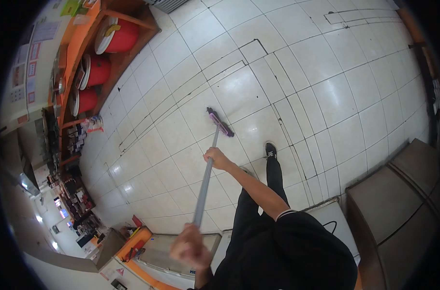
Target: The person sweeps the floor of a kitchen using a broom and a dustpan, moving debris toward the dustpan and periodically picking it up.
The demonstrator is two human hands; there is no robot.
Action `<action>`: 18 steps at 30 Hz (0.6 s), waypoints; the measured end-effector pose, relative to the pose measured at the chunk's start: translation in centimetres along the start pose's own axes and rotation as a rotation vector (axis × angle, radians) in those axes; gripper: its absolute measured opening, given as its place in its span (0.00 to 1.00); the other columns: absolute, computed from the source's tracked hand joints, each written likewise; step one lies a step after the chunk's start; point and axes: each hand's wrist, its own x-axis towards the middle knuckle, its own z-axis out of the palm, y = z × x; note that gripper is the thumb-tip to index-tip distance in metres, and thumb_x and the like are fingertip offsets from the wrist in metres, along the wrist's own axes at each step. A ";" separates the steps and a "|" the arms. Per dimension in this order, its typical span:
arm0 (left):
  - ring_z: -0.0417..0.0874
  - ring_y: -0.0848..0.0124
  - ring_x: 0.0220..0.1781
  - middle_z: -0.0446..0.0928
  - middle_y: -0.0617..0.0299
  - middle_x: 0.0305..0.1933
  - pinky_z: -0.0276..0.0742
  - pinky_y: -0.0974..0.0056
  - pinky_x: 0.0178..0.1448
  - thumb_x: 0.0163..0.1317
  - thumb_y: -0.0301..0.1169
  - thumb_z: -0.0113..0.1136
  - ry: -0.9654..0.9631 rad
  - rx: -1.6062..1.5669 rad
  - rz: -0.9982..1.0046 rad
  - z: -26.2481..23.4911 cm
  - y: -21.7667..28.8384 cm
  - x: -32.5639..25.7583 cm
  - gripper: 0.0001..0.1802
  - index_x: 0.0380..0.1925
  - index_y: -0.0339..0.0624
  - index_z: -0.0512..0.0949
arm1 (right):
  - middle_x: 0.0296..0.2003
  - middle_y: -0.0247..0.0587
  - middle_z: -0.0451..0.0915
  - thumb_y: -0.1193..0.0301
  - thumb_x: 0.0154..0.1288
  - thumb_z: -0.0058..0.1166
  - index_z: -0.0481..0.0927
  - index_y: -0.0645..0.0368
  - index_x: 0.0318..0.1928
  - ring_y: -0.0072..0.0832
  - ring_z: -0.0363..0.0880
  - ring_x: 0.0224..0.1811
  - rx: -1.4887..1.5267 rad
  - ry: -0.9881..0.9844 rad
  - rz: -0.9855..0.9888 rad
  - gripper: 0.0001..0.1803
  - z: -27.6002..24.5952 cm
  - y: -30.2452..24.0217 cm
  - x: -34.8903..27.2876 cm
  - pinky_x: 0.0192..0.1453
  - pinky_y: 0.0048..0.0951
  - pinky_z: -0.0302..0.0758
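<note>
Grips a long-handled cleaning tool (204, 188) by its grey pole. Clamps the left hand (191, 247) around the upper part, close to the camera and slightly blurred, and the right hand (218, 158) around a stretch nearer the floor (326, 104), so well apart along the same pole. Rests the tool's purple head (220, 124), edged with dark material, on the pale tiles, ahead of the feet and a little to the left. Wears a black shirt (297, 251), dark trousers (275, 179) and a dark shoe (271, 150) with a pale rim. Faces, at the far left, an orange-brown shelf (145, 34) bearing red round containers (122, 41) with white lids. Has a large grey-brown box-shaped unit (374, 208) at the right.
</note>
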 end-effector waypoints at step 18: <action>0.54 0.72 0.06 0.53 0.65 0.04 0.54 0.65 0.19 0.57 0.35 0.45 0.039 -0.290 -0.186 -13.5 -6.6 0.8 0.26 0.03 0.42 0.53 | 0.13 0.37 0.64 0.77 0.40 0.50 0.61 0.54 0.12 0.37 0.64 0.20 -0.197 0.000 -0.001 0.11 6.5 0.5 -2.4 0.29 0.35 0.59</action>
